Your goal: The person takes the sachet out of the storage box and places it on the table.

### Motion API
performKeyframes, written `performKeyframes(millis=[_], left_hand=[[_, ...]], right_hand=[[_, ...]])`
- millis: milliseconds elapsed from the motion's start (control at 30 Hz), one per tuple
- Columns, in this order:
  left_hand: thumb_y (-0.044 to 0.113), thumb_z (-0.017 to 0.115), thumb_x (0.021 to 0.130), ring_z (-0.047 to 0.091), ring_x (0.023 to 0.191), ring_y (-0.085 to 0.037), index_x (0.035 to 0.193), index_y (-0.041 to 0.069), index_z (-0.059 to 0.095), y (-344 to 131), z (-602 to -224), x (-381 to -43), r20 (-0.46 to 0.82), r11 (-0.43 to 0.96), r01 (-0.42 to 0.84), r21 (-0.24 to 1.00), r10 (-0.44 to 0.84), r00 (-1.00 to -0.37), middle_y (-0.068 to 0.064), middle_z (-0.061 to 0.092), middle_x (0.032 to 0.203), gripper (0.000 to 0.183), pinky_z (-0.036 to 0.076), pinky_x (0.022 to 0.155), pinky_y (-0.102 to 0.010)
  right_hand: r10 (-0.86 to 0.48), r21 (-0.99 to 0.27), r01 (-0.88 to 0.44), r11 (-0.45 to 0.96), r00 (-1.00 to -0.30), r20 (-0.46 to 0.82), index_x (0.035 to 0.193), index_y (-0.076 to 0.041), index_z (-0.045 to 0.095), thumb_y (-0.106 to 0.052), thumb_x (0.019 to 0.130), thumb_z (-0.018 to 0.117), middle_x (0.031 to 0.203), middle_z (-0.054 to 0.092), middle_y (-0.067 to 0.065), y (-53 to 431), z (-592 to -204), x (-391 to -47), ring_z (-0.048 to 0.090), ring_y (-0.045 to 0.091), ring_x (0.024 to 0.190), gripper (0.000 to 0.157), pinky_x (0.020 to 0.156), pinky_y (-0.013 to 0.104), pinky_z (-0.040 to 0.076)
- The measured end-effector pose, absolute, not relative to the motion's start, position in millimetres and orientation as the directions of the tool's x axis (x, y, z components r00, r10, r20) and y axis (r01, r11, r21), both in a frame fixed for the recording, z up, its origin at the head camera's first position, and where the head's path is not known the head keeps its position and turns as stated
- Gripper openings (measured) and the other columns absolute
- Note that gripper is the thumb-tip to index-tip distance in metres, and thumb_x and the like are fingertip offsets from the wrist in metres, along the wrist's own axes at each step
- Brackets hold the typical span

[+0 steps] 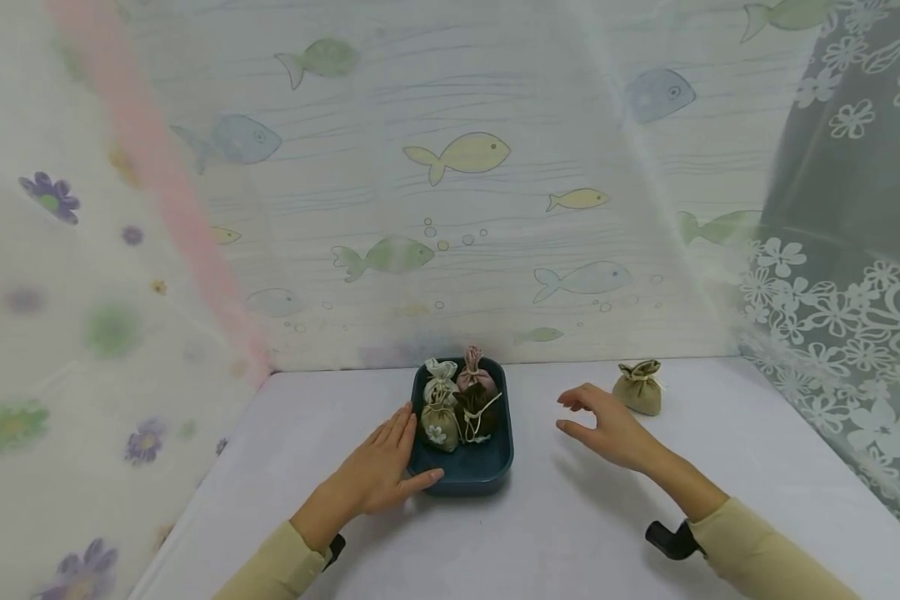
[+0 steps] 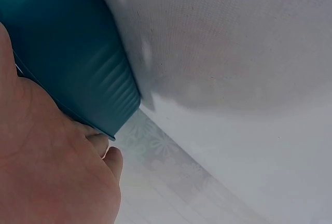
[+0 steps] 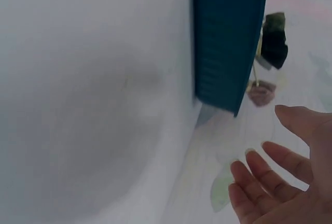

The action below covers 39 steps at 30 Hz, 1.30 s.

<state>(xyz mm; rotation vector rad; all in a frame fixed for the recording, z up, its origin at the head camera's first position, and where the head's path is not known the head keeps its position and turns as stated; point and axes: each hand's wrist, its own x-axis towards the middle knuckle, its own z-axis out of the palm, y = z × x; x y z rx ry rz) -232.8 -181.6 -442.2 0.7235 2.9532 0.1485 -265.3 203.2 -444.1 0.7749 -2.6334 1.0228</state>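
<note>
A dark teal rectangular tray (image 1: pixel 465 473) stands on the table, with small drawstring pouches in its far part. Among them are a white pouch (image 1: pixel 440 383), a pink pouch (image 1: pixel 476 377), a dark brown pouch (image 1: pixel 477 414) and an olive pouch (image 1: pixel 440 427) with a white flower. My left hand (image 1: pixel 381 467) rests along the tray's left side, fingers straight and the thumb over the near-left rim. Right of the tray, my right hand (image 1: pixel 607 425) hovers above the table with loosely bent fingers and nothing between them. Just beyond it sits another olive pouch (image 1: pixel 637 390).
White cloth covers the table (image 1: pixel 547 533). Behind it hangs a sheer curtain (image 1: pixel 465 308) printed with fish, with a flowered one (image 1: pixel 120 333) at the left and a white-flower lace panel (image 1: pixel 855 333) at the right. A black wrist mount (image 1: pixel 671 542) sticks out below the right sleeve.
</note>
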Motion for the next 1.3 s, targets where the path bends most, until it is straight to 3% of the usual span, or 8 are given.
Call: performKeyframes(millis=[667, 1300], left_hand=[[0.08, 0.031, 0.096, 0.012, 0.157, -0.034, 0.16, -0.007, 0.022, -184, -444, -233, -0.04, 0.869, 0.467, 0.164, 0.479, -0.877, -0.022, 0.009, 0.17, 0.108, 0.021, 0.124, -0.053], [0.08, 0.031, 0.097, 0.011, 0.157, -0.034, 0.161, -0.005, 0.021, -182, -443, -233, -0.071, 0.876, 0.461, 0.144, 0.474, -0.878, -0.021, 0.008, 0.17, 0.107, 0.021, 0.124, -0.052]], right_hand=[[-0.48, -0.621, -0.574, 0.534, -0.81, 0.336, 0.135, 0.005, 0.06, -0.021, 0.097, 0.073, 0.134, 0.059, 0.016, 131, -441, -278, 0.057, 0.036, 0.128, 0.048, 0.105, 0.056, 0.047], [-0.484, -0.602, -0.559, 0.571, -0.821, 0.303, 0.138, 0.008, 0.058, -0.021, 0.095, 0.075, 0.136, 0.057, 0.02, 90, -453, -295, 0.057, 0.038, 0.127, 0.054, 0.105, 0.054, 0.048]])
